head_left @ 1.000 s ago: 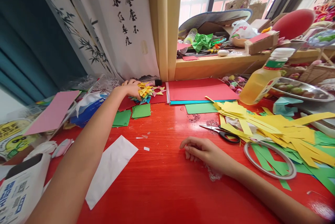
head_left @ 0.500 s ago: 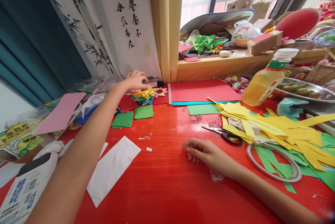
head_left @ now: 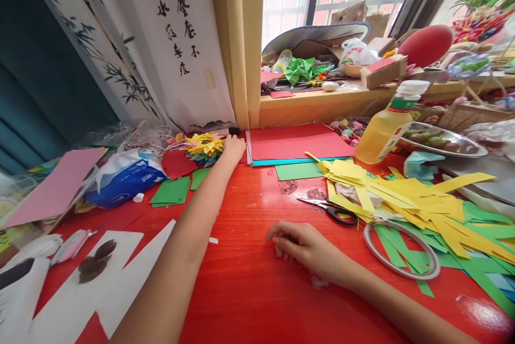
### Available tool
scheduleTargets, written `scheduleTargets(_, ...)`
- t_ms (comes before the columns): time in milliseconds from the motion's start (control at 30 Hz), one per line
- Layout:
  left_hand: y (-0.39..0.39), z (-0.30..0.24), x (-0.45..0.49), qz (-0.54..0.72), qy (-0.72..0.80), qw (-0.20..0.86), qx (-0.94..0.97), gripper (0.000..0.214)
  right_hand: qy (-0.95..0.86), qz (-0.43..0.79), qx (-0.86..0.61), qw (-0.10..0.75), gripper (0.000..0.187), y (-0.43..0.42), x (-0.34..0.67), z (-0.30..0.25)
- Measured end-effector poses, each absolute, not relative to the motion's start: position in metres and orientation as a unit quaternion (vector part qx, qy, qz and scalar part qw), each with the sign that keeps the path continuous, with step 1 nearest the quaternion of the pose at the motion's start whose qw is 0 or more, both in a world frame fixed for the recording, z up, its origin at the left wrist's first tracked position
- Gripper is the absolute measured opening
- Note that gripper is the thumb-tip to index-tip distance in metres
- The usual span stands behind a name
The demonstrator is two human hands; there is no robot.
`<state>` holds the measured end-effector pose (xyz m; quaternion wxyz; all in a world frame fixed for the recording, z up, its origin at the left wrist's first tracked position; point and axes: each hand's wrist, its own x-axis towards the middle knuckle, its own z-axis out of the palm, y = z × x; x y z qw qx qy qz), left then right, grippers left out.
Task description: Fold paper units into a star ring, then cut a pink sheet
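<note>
My left hand (head_left: 233, 148) reaches to the far edge of the red table (head_left: 249, 290), right beside a pile of folded paper stars (head_left: 203, 145), mostly yellow. Its fingers are curled down over a black marker (head_left: 234, 131), of which only the end shows above the knuckles. My right hand (head_left: 300, 244) rests near the table's middle, fingers curled under with the tips on the surface and nothing visible in them. A bit of crinkled clear film (head_left: 318, 280) lies under its wrist.
Scissors (head_left: 330, 210), a tape ring (head_left: 400, 250) and heaped yellow strips (head_left: 402, 194) and green strips lie at right. A yellow bottle (head_left: 386, 126), red sheets (head_left: 298, 143), green squares (head_left: 171, 192), a blue-white packet (head_left: 124, 175) and white papers (head_left: 100, 274) surround the hands.
My left hand moved from the paper stars to the black marker by the curtain, then shifted right and closed over it. The view swung left. My right hand stayed put.
</note>
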<state>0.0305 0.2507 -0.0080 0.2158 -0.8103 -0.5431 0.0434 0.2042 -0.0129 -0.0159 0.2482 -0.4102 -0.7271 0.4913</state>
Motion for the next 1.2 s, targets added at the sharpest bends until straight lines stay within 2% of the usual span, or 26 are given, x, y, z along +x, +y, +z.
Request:
scheduleTargets(433,0.244,0.017,0.019,-0.053,-0.553,0.230,-0.799,0.029,-0.722,0.503,-0.405,0.248,0.019,-0.010,0.203,-0.013)
scheduleTargets(700,0.243,0.007,0.021,-0.005,-0.577,0.202,-0.792,0.029,-0.722,0.504,-0.400,0.253,0.020,-0.012,0.204,-0.015)
scheduleTargets(867,0.243,-0.002,0.025,0.034,-0.536,0.181,-0.824,0.031,-0.722,0.504,-0.400,0.253,0.019,-0.011,0.204,-0.014)
scheduleTargets(1200,0.238,0.016,0.022,-0.037,-0.548,0.195,-0.813,0.034,-0.726,0.502,-0.399,0.250,0.020,-0.011,0.204,-0.013)
